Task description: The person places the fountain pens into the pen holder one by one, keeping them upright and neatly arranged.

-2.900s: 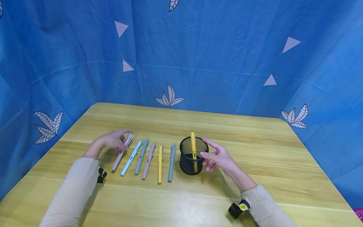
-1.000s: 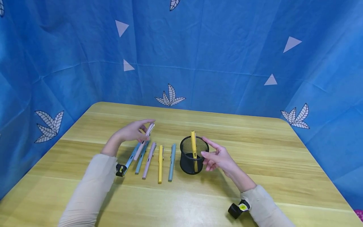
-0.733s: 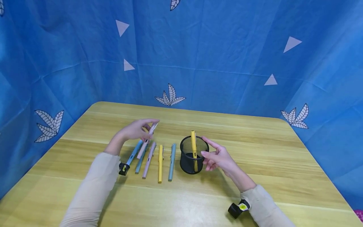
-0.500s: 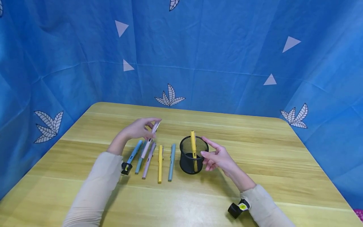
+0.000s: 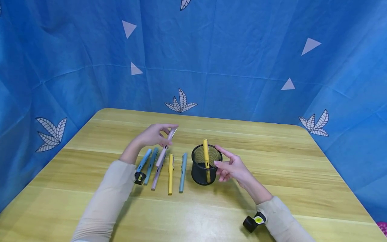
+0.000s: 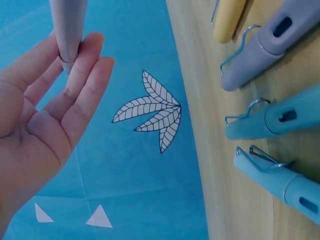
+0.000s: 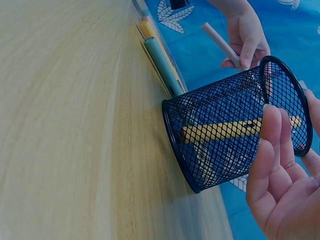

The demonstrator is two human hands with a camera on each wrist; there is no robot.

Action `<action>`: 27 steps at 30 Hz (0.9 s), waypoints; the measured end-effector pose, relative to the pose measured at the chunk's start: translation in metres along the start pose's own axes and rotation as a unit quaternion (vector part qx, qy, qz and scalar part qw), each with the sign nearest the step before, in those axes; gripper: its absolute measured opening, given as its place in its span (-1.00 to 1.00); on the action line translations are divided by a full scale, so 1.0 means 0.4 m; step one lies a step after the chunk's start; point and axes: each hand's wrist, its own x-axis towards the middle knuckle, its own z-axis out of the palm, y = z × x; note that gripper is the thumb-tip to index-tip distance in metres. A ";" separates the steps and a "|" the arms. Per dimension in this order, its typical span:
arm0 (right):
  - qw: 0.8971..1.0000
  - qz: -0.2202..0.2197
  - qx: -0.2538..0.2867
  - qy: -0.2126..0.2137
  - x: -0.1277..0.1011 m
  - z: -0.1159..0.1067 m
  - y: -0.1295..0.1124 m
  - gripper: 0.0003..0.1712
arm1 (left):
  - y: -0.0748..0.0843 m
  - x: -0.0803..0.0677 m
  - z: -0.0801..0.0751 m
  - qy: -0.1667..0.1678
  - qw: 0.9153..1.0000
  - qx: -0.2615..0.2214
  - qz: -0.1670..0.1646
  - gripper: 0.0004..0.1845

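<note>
Head view: one wooden table [image 5: 272,174], one black mesh cup [image 5: 206,165] holding one yellow pen [image 5: 206,155]. Five pens lie in a row — two pale blue, one pink, one yellow, one grey-blue. Left hand [image 5: 154,135] pinches a sixth, the pink pen [image 5: 166,148], lifted above the row; right hand [image 5: 232,166] rests relaxed against the cup.

Seven pens [image 5: 182,172] in all: two yellow, two pink, three blue; one black mesh holder [image 5: 199,174].

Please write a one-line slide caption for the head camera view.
Left hand lifts a pink pen toward a black mesh holder steadied by the right hand.
</note>
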 end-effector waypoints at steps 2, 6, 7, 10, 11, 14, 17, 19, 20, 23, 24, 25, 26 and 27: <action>1.000 -0.001 -0.002 0.001 0.001 0.000 0.001 -0.21 | 0.003 0.003 0.002 0.002 1.000 0.000 0.002 -0.31; 1.000 0.002 -0.002 0.004 0.001 0.000 0.003 -0.22 | 0.008 0.007 0.008 0.009 1.000 -0.004 0.004 -0.30; 1.000 0.002 -0.003 0.003 0.001 -0.001 0.004 -0.22 | 0.010 0.008 0.009 0.012 1.000 -0.006 0.004 -0.30; 1.000 -0.001 -0.004 0.000 0.001 0.000 0.003 -0.21 | 0.017 0.011 0.014 0.017 1.000 -0.013 0.005 -0.30; 1.000 -0.002 -0.005 0.000 0.000 -0.001 0.003 -0.21 | 0.018 0.012 0.016 0.018 1.000 -0.017 0.006 -0.30; 1.000 -0.002 -0.006 0.002 0.000 -0.001 0.002 -0.20 | 0.021 0.017 0.020 0.017 0.999 -0.027 0.008 -0.29; 1.000 -0.004 -0.008 0.001 0.000 -0.001 0.002 -0.20 | 0.025 0.021 0.024 0.018 0.999 -0.028 0.006 -0.28; 1.000 -0.005 -0.010 0.000 -0.001 -0.001 0.001 -0.19 | 0.029 0.024 0.025 0.019 0.999 -0.027 0.005 -0.28; 1.000 -0.006 -0.011 0.000 -0.001 -0.001 0.001 -0.20 | 0.031 0.024 0.025 0.019 0.999 -0.027 0.007 -0.28; 1.000 -0.008 -0.013 0.000 0.000 0.000 0.000 -0.19 | 0.037 0.028 0.028 0.021 0.999 -0.030 0.012 -0.28; 1.000 -0.008 -0.014 0.001 0.000 0.000 0.001 -0.19 | 0.038 0.029 0.029 0.022 0.999 -0.031 0.015 -0.28; 1.000 -0.007 -0.014 0.001 0.000 0.000 0.001 -0.19 | 0.040 0.030 0.030 0.023 0.999 -0.031 0.018 -0.28; 1.000 -0.006 -0.015 0.002 0.000 0.001 0.000 -0.19 | 0.042 0.031 0.031 0.025 0.999 -0.032 0.020 -0.29; 1.000 -0.006 -0.015 0.001 0.000 0.001 0.000 -0.19 | 0.043 0.033 0.032 0.027 0.999 -0.034 0.021 -0.29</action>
